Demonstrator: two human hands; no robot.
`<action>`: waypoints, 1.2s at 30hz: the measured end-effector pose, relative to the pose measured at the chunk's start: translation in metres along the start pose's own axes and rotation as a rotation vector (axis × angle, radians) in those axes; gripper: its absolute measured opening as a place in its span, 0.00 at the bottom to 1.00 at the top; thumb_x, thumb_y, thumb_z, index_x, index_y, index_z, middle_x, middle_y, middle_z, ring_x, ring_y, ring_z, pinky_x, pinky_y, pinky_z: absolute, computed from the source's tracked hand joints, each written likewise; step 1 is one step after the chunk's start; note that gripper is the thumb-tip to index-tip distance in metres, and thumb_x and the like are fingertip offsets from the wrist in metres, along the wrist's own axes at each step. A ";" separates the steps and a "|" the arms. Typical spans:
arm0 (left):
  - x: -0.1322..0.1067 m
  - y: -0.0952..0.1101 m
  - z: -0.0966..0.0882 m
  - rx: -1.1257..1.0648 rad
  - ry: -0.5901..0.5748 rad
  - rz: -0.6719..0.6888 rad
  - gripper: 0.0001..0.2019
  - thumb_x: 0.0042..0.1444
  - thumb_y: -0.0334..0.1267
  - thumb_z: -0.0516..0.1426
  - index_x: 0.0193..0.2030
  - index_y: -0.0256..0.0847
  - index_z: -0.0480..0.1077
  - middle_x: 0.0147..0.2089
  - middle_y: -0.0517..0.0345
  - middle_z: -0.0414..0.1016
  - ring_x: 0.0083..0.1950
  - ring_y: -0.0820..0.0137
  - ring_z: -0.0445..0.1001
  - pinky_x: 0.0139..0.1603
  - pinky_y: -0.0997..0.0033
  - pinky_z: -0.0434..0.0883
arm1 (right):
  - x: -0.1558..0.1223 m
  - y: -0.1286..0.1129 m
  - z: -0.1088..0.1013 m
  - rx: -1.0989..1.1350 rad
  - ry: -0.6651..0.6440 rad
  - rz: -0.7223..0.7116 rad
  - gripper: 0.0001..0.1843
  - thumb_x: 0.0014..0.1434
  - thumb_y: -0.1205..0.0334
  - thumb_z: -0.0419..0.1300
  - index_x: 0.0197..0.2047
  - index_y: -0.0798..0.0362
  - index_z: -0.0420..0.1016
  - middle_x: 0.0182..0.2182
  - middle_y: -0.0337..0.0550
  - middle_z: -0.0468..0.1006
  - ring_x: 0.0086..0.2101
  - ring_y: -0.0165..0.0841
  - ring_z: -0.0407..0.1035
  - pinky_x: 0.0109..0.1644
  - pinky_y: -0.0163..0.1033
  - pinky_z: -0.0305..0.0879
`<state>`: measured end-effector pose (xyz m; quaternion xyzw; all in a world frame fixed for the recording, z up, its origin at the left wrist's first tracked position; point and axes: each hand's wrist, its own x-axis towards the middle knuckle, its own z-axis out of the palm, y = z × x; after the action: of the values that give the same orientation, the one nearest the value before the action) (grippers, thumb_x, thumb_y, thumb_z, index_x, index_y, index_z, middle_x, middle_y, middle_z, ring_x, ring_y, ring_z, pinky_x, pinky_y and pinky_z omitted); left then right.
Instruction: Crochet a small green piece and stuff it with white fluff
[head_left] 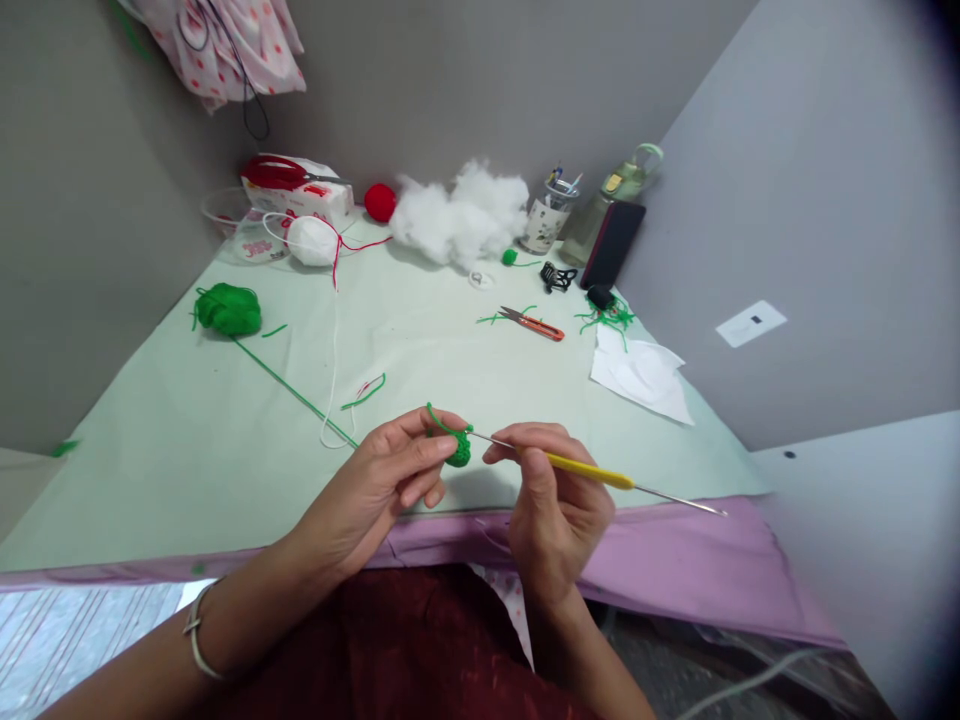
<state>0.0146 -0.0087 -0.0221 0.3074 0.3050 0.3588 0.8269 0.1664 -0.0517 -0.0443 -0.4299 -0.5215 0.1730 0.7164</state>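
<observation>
Two hands over the table's near edge: left hand [390, 478] pinches one small, nubby green crochet piece [458, 449]; right hand [551, 500] grips one thin metal crochet hook [592, 472], yellow-sleeved. One green yarn ball [227, 309], one fluffy white stuffing heap [463, 214], one pair of orange snips [534, 322] on the mint table [187, 440].

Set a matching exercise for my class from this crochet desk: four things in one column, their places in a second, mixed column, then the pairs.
Things
1. crochet hook
2. green yarn ball
3. white stuffing
4. small green crochet piece

Places
A. pinched in the left hand
B. lying on the left part of the table
C. held in the right hand
D. heaped at the back, by the wall

Pairs: 1-C, 2-B, 3-D, 4-A
</observation>
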 end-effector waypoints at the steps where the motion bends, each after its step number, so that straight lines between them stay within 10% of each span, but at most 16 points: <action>1: 0.000 0.000 0.000 0.003 -0.001 -0.001 0.06 0.61 0.37 0.68 0.42 0.41 0.80 0.17 0.75 0.52 0.20 0.80 0.43 0.27 0.81 0.62 | 0.000 0.000 0.000 -0.001 0.000 0.005 0.12 0.70 0.70 0.58 0.45 0.47 0.83 0.36 0.39 0.83 0.33 0.31 0.76 0.36 0.41 0.73; 22: -0.002 0.000 0.003 0.038 0.019 0.062 0.06 0.61 0.36 0.69 0.42 0.38 0.79 0.22 0.73 0.61 0.19 0.85 0.50 0.26 0.82 0.66 | -0.003 -0.005 -0.003 -0.125 -0.075 -0.069 0.14 0.69 0.73 0.59 0.47 0.47 0.83 0.36 0.40 0.83 0.37 0.34 0.76 0.41 0.43 0.74; 36: -0.003 0.002 0.002 0.156 0.044 0.089 0.38 0.53 0.30 0.72 0.70 0.47 0.68 0.38 0.67 0.76 0.17 0.86 0.64 0.18 0.82 0.60 | -0.002 0.002 0.000 0.028 -0.133 0.073 0.12 0.67 0.70 0.64 0.46 0.44 0.85 0.39 0.39 0.86 0.42 0.33 0.78 0.46 0.40 0.77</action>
<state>0.0137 -0.0101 -0.0185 0.3764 0.3362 0.3770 0.7766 0.1656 -0.0521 -0.0471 -0.4261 -0.5494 0.2345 0.6794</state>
